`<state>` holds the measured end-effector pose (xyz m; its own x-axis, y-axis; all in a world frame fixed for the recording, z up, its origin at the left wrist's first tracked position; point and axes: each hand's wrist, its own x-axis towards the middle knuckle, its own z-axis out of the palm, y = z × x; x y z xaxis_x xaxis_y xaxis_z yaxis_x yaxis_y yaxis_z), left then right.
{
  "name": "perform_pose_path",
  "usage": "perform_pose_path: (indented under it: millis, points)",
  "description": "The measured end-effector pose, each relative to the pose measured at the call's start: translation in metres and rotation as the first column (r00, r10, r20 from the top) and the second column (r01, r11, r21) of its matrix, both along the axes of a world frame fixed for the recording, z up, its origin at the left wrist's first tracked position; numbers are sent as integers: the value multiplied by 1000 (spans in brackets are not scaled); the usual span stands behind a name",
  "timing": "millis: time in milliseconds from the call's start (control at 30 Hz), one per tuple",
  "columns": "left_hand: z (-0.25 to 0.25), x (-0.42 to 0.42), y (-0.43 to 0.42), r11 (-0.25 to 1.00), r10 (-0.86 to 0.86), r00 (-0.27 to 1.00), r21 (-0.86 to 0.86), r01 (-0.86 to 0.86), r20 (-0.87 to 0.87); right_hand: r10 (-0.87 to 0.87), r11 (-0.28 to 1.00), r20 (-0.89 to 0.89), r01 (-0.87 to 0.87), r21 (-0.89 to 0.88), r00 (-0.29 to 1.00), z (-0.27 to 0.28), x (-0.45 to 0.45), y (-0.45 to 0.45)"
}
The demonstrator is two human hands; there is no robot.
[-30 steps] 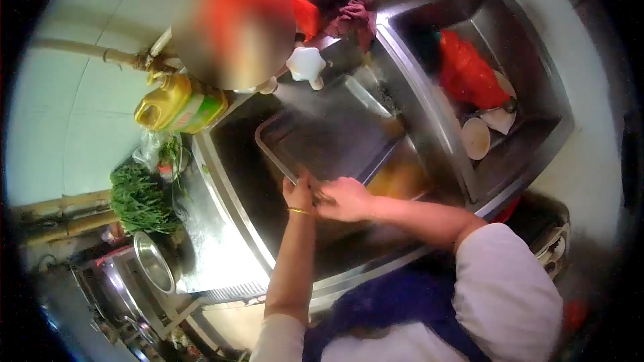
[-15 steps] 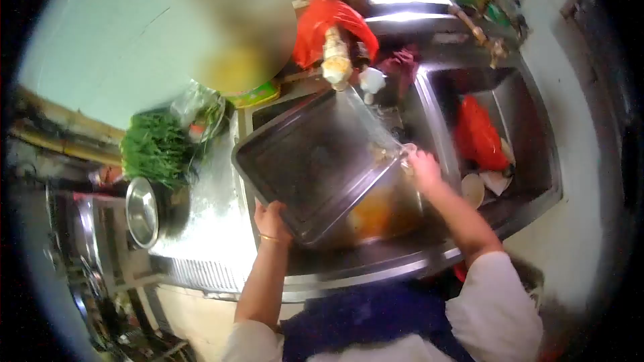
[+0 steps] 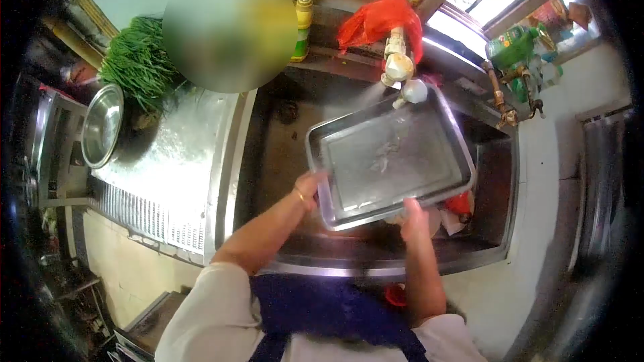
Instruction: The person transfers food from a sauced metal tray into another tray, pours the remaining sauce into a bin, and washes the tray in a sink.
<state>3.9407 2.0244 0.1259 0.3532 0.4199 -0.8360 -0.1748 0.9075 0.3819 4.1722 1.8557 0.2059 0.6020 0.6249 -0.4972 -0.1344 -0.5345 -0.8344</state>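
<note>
A rectangular metal tray (image 3: 396,154) is held over the sink, under the faucet (image 3: 399,67). My left hand (image 3: 310,188) grips its left edge near the front corner. On the front edge is my right hand (image 3: 414,220), its thumb over the rim and the other fingers mostly hidden below. The tray's bottom looks wet and shiny. A whitish blur, perhaps spray, shows beside the faucet. A second white tap knob (image 3: 415,91) overlaps the tray's back rim.
The sink (image 3: 268,161) has a divider hidden behind the tray; something red (image 3: 459,204) lies in its right part. Leafy greens (image 3: 141,57) and a metal bowl (image 3: 103,126) are on the left counter (image 3: 168,154). A yellow pump bottle (image 3: 304,23) and a red plastic bag (image 3: 382,23) stand behind.
The tray has swung right and levelled under the faucet. My right hand has moved from its right corner to its front edge. The camera view has shifted too.
</note>
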Motion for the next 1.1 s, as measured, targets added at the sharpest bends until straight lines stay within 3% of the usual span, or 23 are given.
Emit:
perform_pose_path:
  millis: [33,67,133,200,267,367,400,433,500,533,600,633,700,733,800,833,867,933,967,1000,1067,1100]
  points:
    - [-31,11,18,999,22,989,-36,-17,148,77,995,170,-64,-80,982,-3,7,-7]
    - [-64,21,36,996,43,957,-81,-20,288,-25,997,57,29,-75,998,6,3,-11]
    - [-71,40,74,999,11,966,-41,0,259,-202,979,-93,205,20,975,6,1,-23]
    - [-63,53,100,999,-43,986,-8,45,163,-302,948,-26,304,97,953,40,-30,-15]
    - [-52,65,119,999,-51,990,20,49,132,-380,914,-75,387,121,922,45,-42,-6]
    - [-39,73,138,983,61,956,148,-107,285,-407,875,-441,480,62,800,27,-37,8]
    - [-45,73,144,966,95,932,196,-171,349,-414,870,-425,488,76,805,12,-32,9]
    - [-52,63,145,921,-18,893,355,-161,450,-420,864,-413,495,92,808,-12,-28,14]
    - [-15,39,125,858,-207,970,499,118,127,-479,821,-386,558,121,788,-28,-36,29]
    - [-2,26,110,803,-286,957,532,267,-49,-464,783,-472,596,178,750,-22,-46,39]
    - [-16,-3,75,686,-454,869,547,481,-196,-407,679,-628,679,278,664,-10,-61,57]
    - [13,-16,67,624,-537,794,500,601,-284,-401,695,-655,679,239,641,-8,-61,62]
    - [39,-43,55,582,-523,774,513,631,-358,-238,764,-710,579,285,663,8,-62,70]
    - [31,-60,54,601,-429,837,585,545,-339,-157,788,-728,529,314,667,12,-60,71]
    - [58,-91,58,604,-301,929,711,360,-214,-133,856,-793,472,211,595,-17,-51,65]
    - [82,-98,64,250,-167,917,884,395,-363,-108,880,-822,439,183,559,-18,-52,66]
    - [106,-106,69,-145,16,902,892,428,-431,-83,902,-849,401,159,522,-18,-53,68]
    - [132,-127,88,-547,184,802,619,564,-568,-178,942,-893,333,-33,414,-10,-57,69]
    - [145,-132,90,-623,242,761,504,598,-602,-135,957,-916,290,-22,377,-3,-58,68]
    - [164,-135,84,-607,320,722,452,653,-613,-94,970,-936,244,-9,339,4,-58,67]
    - [171,-124,84,-612,450,830,562,556,-330,-185,976,-904,177,-124,386,7,-56,68]
    - [196,-116,77,-666,395,758,406,626,-519,-229,972,-883,145,-185,410,8,-55,69]
